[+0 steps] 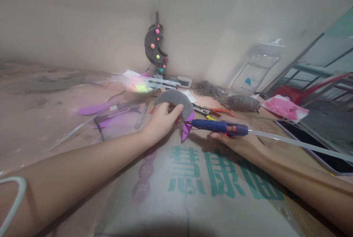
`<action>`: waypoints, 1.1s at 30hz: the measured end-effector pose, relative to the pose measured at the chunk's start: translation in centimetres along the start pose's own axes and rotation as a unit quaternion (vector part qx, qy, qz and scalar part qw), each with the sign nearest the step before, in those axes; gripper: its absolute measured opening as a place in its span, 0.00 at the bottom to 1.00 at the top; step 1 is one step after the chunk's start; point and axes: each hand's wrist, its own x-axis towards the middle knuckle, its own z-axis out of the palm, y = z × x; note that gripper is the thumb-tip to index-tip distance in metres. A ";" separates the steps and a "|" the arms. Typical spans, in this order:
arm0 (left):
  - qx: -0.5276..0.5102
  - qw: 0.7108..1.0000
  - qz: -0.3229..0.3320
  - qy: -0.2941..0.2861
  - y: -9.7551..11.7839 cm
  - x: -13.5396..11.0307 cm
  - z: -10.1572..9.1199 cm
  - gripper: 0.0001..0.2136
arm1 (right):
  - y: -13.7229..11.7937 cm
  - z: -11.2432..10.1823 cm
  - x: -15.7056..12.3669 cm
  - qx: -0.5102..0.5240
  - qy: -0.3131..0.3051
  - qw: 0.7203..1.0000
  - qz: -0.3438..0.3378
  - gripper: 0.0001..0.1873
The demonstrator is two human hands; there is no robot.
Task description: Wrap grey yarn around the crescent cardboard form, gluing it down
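Note:
My left hand (161, 121) grips a crescent shape (178, 101) that is wound with grey yarn on top and shows a bare purple tip at the bottom. My right hand (234, 142) is wrapped round a blue hot glue gun (220, 126), with a clear glue stick (298, 143) trailing out to the right. The gun's nozzle touches the purple tip of the crescent. Both hands hover over a sheet of cardboard (198, 193) printed with green characters.
A finished grey crescent with coloured pompoms (154, 47) stands at the back wall. A skein of grey yarn (228, 99), orange-handled pliers (213, 111), spare glue sticks (162, 82), purple cut-outs (92, 109), a pink bag (284, 107) and a tablet (317, 139) lie about.

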 end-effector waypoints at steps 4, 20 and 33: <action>-0.002 1.000 -0.001 0.001 -0.1 0.1 0.1 0.16 | -0.2 -0.2 0.0 0.009 0.000 1.000 0.008 0.14; -0.035 0.999 -0.005 0.000 -0.7 0.4 0.1 0.16 | -0.5 -0.3 0.3 0.032 0.036 0.998 0.029 0.12; -0.021 1.000 -0.022 0.007 -0.7 0.3 0.1 0.18 | -0.5 -0.4 0.3 0.023 0.063 0.997 0.030 0.10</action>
